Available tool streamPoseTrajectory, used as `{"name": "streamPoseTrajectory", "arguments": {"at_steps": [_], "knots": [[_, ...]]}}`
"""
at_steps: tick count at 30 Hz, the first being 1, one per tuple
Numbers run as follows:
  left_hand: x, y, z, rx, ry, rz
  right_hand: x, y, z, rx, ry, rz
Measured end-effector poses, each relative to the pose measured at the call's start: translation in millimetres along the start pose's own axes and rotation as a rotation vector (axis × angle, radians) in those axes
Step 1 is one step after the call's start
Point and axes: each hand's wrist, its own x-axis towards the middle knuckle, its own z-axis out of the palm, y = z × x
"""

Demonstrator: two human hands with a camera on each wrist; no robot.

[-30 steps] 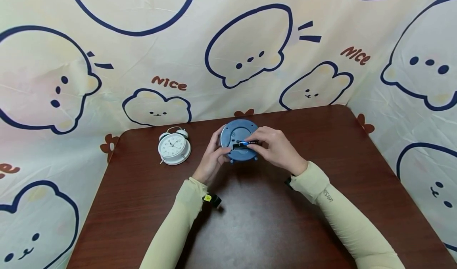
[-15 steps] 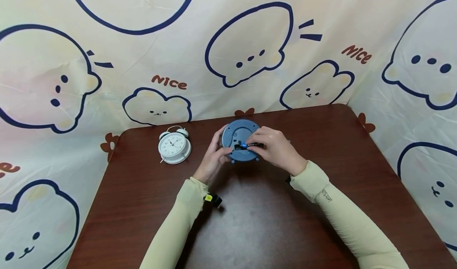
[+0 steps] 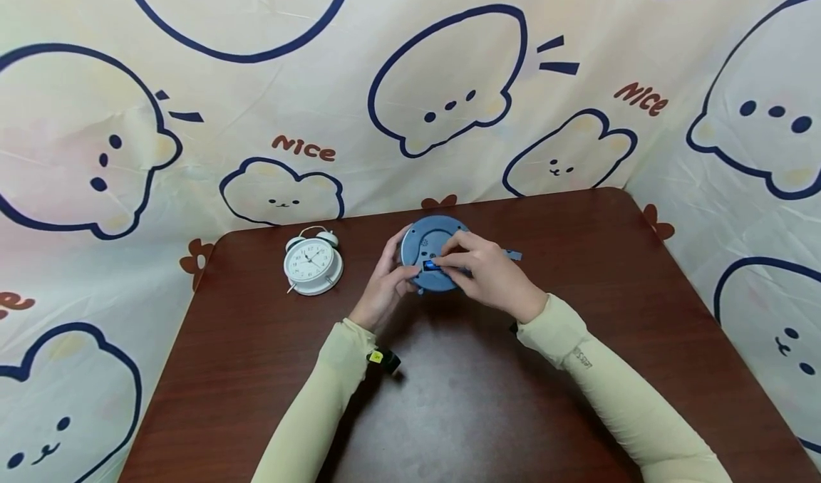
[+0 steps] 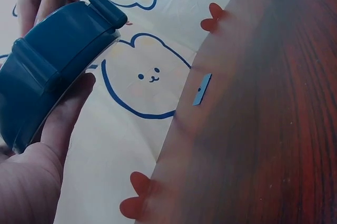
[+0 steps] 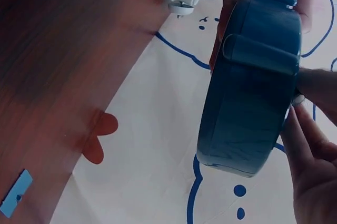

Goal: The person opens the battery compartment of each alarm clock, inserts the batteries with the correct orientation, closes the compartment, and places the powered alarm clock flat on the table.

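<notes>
A round blue clock (image 3: 420, 235) is held up over the table with its back toward the head camera. My left hand (image 3: 383, 287) grips it by its left side, thumb on the back near the battery slot. Within that slot shows the blue part of a battery (image 3: 430, 264). My right hand (image 3: 492, 273) pinches the battery's right end between thumb and fingertips, which hide most of it. The wrist views show the clock's outer side with two raised feet; there the back is turned away. A small blue battery cover (image 4: 202, 89) lies on the table behind the right hand.
On the brown table (image 3: 442, 397) a white twin-bell alarm clock (image 3: 309, 262) stands to the left, face up toward the head camera. A pale cloth (image 3: 410, 77) printed with cartoon figures hangs along the table's back and right edges.
The battery has gone further left into the slot, its black end now hidden by the right fingers. The right hand has shifted slightly, bringing the battery cover behind it into view.
</notes>
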Motion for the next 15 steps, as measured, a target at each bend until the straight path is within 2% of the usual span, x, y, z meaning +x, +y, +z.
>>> {"name": "streamPoseTrajectory", "arguments": {"at_steps": [5,12,15], "knots": [[-3.7,-0.5,-3.0,-0.018,0.018,0.013,-2.7,-1.6,3.9,0.032,0.016,0.012],[-2.7,-0.1,-6.2,-0.024,0.051,0.0,1.0,7.2,8.8,0.09,0.123,0.096],[-0.1,-1.9,-6.1,-0.016,0.052,-0.017,-0.1,11.8,8.0,0.171,0.133,0.148]]}}
